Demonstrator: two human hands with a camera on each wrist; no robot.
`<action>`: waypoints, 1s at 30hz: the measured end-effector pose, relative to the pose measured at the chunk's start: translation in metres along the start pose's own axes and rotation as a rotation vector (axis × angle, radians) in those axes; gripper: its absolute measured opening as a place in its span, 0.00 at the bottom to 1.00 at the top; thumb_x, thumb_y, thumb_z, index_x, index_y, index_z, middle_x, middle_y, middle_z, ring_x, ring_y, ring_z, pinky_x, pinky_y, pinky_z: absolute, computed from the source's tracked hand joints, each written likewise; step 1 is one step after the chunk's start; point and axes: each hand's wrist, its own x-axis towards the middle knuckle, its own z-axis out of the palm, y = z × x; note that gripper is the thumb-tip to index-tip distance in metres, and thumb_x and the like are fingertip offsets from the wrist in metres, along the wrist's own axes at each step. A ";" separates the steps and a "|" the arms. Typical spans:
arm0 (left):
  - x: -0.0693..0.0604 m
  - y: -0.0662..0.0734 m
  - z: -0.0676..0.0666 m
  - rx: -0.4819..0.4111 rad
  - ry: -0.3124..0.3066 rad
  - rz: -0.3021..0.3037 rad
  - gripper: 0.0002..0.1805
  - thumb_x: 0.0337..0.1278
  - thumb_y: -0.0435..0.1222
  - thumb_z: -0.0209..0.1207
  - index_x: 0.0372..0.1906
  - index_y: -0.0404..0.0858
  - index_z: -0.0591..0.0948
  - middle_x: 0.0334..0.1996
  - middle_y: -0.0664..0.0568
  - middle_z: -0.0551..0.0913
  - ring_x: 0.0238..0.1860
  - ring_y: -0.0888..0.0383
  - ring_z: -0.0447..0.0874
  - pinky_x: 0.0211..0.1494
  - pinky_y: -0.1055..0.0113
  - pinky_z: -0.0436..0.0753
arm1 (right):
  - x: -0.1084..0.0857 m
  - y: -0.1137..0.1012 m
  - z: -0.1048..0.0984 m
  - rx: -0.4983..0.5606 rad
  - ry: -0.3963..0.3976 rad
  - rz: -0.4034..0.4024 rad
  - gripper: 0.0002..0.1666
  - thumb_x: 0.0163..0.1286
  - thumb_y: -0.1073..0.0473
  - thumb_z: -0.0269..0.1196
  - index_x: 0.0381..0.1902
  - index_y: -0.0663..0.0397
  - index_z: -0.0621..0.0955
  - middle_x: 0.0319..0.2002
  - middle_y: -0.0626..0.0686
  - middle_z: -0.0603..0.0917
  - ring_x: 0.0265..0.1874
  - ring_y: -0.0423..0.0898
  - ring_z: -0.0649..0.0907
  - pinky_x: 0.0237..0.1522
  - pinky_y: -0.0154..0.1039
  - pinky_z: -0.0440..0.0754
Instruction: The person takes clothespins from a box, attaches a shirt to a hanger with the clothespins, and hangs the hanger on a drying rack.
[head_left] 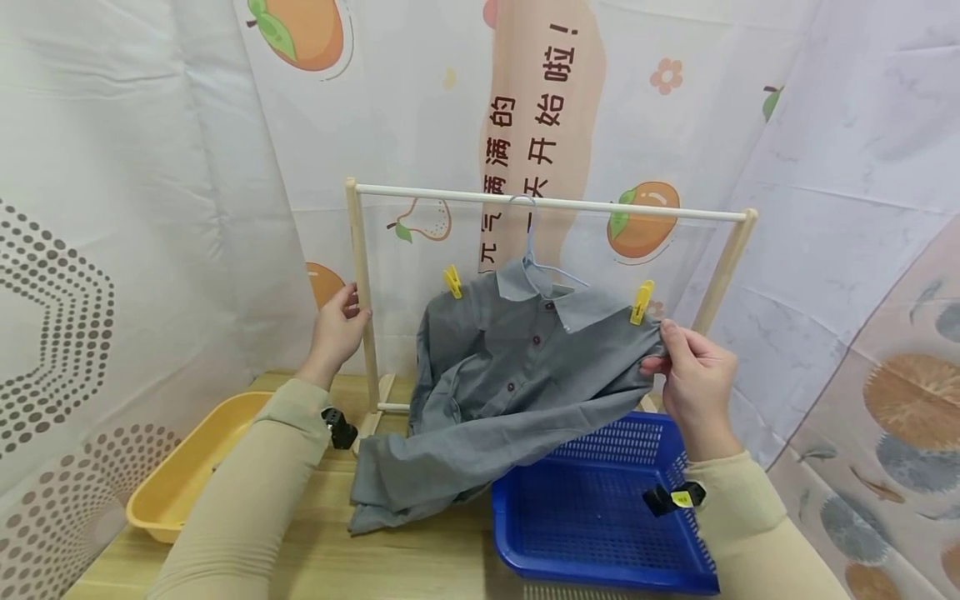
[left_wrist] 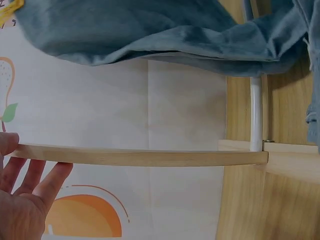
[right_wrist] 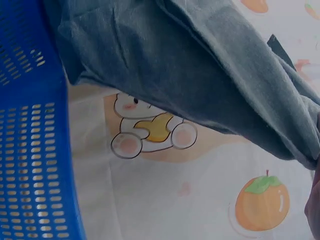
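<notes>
A grey button-up shirt (head_left: 517,367) hangs from a thin hanger (head_left: 530,250) hooked over the top bar of a small wooden clothes rack (head_left: 361,258). Yellow clothespins, a left one (head_left: 452,282) and a right one (head_left: 641,302), sit at its shoulders. My right hand (head_left: 699,379) pinches the shirt's fabric near the right shoulder, just below the clothespin. With thumb and fingers on opposite sides, my left hand (left_wrist: 25,210) holds the rack's left post. One sleeve slants across the shirt's front towards the lower left. In the right wrist view only an edge of my hand (right_wrist: 314,200) shows.
A blue plastic basket (head_left: 607,575) stands below the shirt at the right. To the left, a yellow basin (head_left: 168,467) lies partly behind my left forearm. Printed curtains (head_left: 420,108) enclose the wooden tabletop (head_left: 420,558) at the back and sides.
</notes>
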 end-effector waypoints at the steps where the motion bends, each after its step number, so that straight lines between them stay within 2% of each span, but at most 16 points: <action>1: 0.000 -0.001 0.000 -0.002 0.001 -0.003 0.32 0.74 0.31 0.55 0.78 0.34 0.62 0.66 0.31 0.72 0.64 0.36 0.74 0.61 0.46 0.79 | 0.000 -0.002 0.002 0.006 -0.002 -0.009 0.16 0.68 0.68 0.68 0.38 0.85 0.83 0.20 0.60 0.85 0.08 0.46 0.82 0.11 0.38 0.80; 6: 0.001 -0.003 -0.001 -0.005 0.007 -0.012 0.32 0.74 0.31 0.55 0.78 0.34 0.62 0.66 0.32 0.72 0.64 0.37 0.75 0.60 0.46 0.80 | 0.002 -0.009 0.013 0.011 -0.001 -0.047 0.20 0.67 0.65 0.70 0.40 0.86 0.83 0.23 0.61 0.86 0.09 0.46 0.82 0.13 0.37 0.81; 13: 0.003 -0.002 -0.005 -0.013 0.008 -0.002 0.32 0.73 0.31 0.55 0.78 0.33 0.62 0.66 0.31 0.73 0.64 0.36 0.75 0.61 0.46 0.79 | 0.010 -0.013 0.033 -0.037 0.005 -0.078 0.19 0.67 0.63 0.71 0.40 0.82 0.84 0.26 0.60 0.87 0.10 0.45 0.83 0.14 0.37 0.82; 20: 0.002 -0.001 -0.006 -0.005 0.001 -0.010 0.32 0.74 0.31 0.55 0.78 0.33 0.62 0.66 0.30 0.73 0.64 0.37 0.75 0.60 0.46 0.80 | 0.017 -0.007 0.056 -0.073 0.017 -0.102 0.18 0.67 0.62 0.72 0.39 0.79 0.86 0.26 0.59 0.87 0.10 0.44 0.83 0.14 0.37 0.82; 27: 0.002 -0.002 -0.003 -0.002 -0.003 -0.001 0.32 0.73 0.31 0.56 0.78 0.33 0.62 0.65 0.30 0.73 0.64 0.37 0.75 0.60 0.46 0.80 | 0.017 0.000 0.073 -0.212 0.042 -0.114 0.18 0.69 0.56 0.71 0.38 0.70 0.89 0.25 0.58 0.87 0.12 0.43 0.83 0.18 0.37 0.84; 30: 0.002 -0.002 -0.002 -0.001 -0.004 0.007 0.32 0.73 0.31 0.56 0.78 0.33 0.63 0.65 0.30 0.74 0.63 0.36 0.76 0.59 0.46 0.81 | 0.017 0.004 0.080 -0.211 0.035 -0.136 0.17 0.69 0.56 0.70 0.38 0.70 0.89 0.24 0.58 0.86 0.12 0.43 0.84 0.18 0.38 0.84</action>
